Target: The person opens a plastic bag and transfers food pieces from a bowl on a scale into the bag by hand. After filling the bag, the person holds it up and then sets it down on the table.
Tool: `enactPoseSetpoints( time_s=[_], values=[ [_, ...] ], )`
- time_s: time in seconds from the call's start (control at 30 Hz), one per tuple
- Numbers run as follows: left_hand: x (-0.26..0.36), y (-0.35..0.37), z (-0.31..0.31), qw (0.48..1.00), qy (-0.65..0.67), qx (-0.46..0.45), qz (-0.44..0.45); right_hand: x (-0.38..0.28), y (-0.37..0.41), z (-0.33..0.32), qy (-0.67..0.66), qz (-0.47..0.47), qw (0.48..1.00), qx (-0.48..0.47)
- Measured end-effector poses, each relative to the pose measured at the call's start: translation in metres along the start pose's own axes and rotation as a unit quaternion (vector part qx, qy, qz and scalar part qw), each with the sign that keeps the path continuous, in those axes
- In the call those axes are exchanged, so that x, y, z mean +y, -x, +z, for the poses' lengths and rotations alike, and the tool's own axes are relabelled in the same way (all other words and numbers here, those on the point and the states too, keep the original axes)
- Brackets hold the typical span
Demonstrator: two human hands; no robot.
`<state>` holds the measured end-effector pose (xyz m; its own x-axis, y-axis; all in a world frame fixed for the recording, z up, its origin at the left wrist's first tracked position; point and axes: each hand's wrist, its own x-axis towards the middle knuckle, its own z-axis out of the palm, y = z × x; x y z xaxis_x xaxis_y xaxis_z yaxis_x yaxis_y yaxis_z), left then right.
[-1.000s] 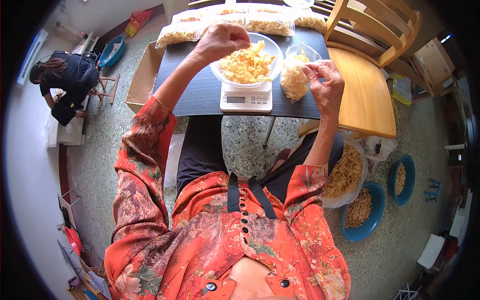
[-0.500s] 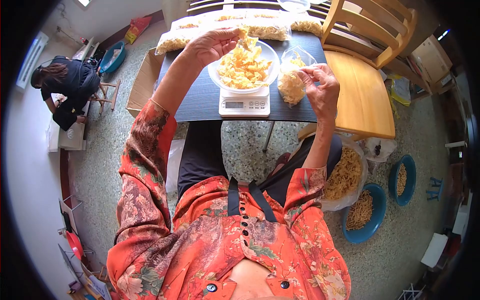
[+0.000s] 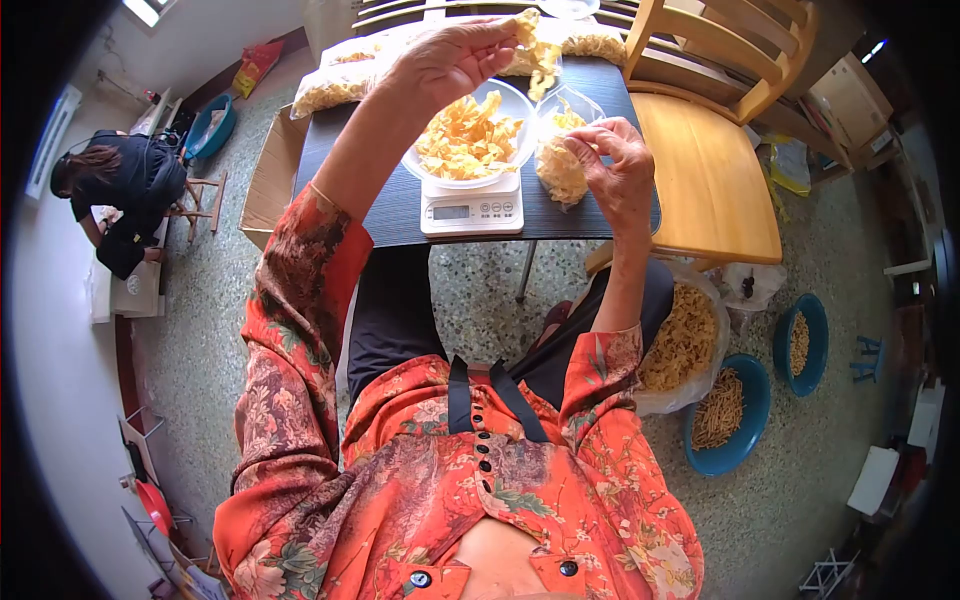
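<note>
My left hand point(image 3: 455, 65) is raised over the far side of the bowl, its fingers pinching a cluster of pale yellow dried flakes point(image 3: 543, 62). The flakes hang above the mouth of a clear plastic bag point(image 3: 560, 170), which is partly filled with similar pieces. My right hand point(image 3: 618, 170) grips the right edge of that bag and keeps it upright on the table. More flakes are heaped in a white bowl point(image 3: 411, 165), which rests on a white digital scale point(image 3: 472, 211). The scale's display cannot be read.
Filled clear bags point(image 3: 335, 90) line the back of the dark table point(image 3: 375, 215). A wooden chair point(image 3: 705, 180) stands at the right. On the floor are a large bag of flakes point(image 3: 685, 345) and blue basins point(image 3: 745, 440). A seated person point(image 3: 125, 185) works at far left.
My left hand has moved right and up from above the bowl, carrying the flakes over the bag. My right hand still grips the bag. The whole view has shifted slightly.
</note>
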<state>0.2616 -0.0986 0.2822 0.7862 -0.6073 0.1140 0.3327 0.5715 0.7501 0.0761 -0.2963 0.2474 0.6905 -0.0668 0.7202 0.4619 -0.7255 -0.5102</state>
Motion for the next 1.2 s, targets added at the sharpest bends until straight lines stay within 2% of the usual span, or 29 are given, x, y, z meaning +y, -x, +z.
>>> enactPoseSetpoints(
  time_s=[0.03,0.1,0.17,0.23,0.27,0.33,0.37,0.43,0.47,0.5,0.57,0.63,0.7,0.77,0.83,0.9,0.93,0.97,1.07,1.1,1.17,1.2],
  values=[
    [-0.002,0.007,0.014,1.000,0.000,-0.001,0.000,0.001,0.000,0.000,0.001,0.000,1.000,0.000],
    [-0.010,0.029,0.040,0.994,-0.096,0.056,-0.003,0.002,0.000,0.000,0.001,-0.008,1.000,0.011],
    [-0.025,0.031,0.041,0.984,-0.175,0.000,0.032,0.003,0.000,-0.001,0.001,-0.008,1.000,0.016],
    [-0.035,0.034,0.051,0.935,-0.345,-0.003,0.080,0.004,0.000,-0.002,0.001,-0.007,1.000,0.020],
    [-0.036,0.033,0.055,0.935,-0.345,-0.004,0.079,0.004,0.001,-0.003,-0.001,-0.009,1.000,0.021],
    [-0.038,0.029,0.062,0.803,-0.587,-0.036,0.099,0.005,0.002,-0.004,-0.001,-0.010,1.000,0.022],
    [-0.037,0.026,0.065,0.803,-0.587,-0.037,0.098,0.006,0.001,-0.004,-0.004,-0.010,1.000,0.024],
    [-0.035,0.021,0.073,0.687,-0.704,-0.141,0.113,0.005,0.001,-0.004,-0.007,-0.008,1.000,0.025],
    [-0.037,0.021,0.077,0.662,-0.722,-0.145,0.140,0.004,0.000,-0.004,-0.004,-0.011,0.999,0.031],
    [-0.043,0.018,0.075,0.663,-0.721,-0.146,0.137,0.004,0.001,-0.005,-0.003,-0.013,0.999,0.036],
    [-0.051,0.012,0.071,0.646,-0.713,-0.164,0.218,0.007,0.004,-0.005,-0.008,-0.010,0.999,0.030],
    [-0.046,0.012,0.072,0.642,-0.713,-0.167,0.227,0.010,0.002,-0.006,-0.012,-0.011,0.999,0.031],
    [-0.039,0.008,0.068,0.714,-0.631,-0.162,0.258,0.011,0.004,-0.009,-0.023,-0.008,0.999,0.026],
    [-0.036,0.002,0.060,0.719,-0.624,-0.137,0.272,0.012,0.004,-0.011,-0.017,-0.006,0.999,0.030],
    [-0.028,0.013,0.060,0.684,-0.683,-0.103,0.234,0.012,0.004,-0.011,-0.013,-0.005,0.999,0.031],
    [-0.032,0.028,0.063,0.656,-0.710,-0.164,0.198,0.013,0.004,-0.011,-0.014,-0.001,0.999,0.033],
    [-0.032,0.035,0.064,0.630,-0.712,-0.220,0.217,0.013,0.004,-0.011,-0.014,0.003,0.999,0.032],
    [-0.035,0.043,0.065,0.636,-0.715,-0.231,0.176,0.014,0.004,-0.010,-0.009,-0.006,0.999,0.036],
    [-0.049,0.045,0.057,0.607,-0.742,-0.250,0.132,0.012,0.005,-0.011,-0.007,-0.007,0.999,0.045],
    [-0.052,0.039,0.050,0.609,-0.742,-0.249,0.131,0.012,0.005,-0.010,-0.010,-0.001,0.999,0.052],
    [-0.060,0.029,0.036,0.589,-0.722,-0.283,0.227,0.012,0.005,-0.009,-0.018,0.000,0.998,0.055],
    [-0.048,0.037,0.060,0.594,-0.754,-0.253,0.121,0.013,0.006,-0.008,-0.025,0.002,0.998,0.060]
  ],
)
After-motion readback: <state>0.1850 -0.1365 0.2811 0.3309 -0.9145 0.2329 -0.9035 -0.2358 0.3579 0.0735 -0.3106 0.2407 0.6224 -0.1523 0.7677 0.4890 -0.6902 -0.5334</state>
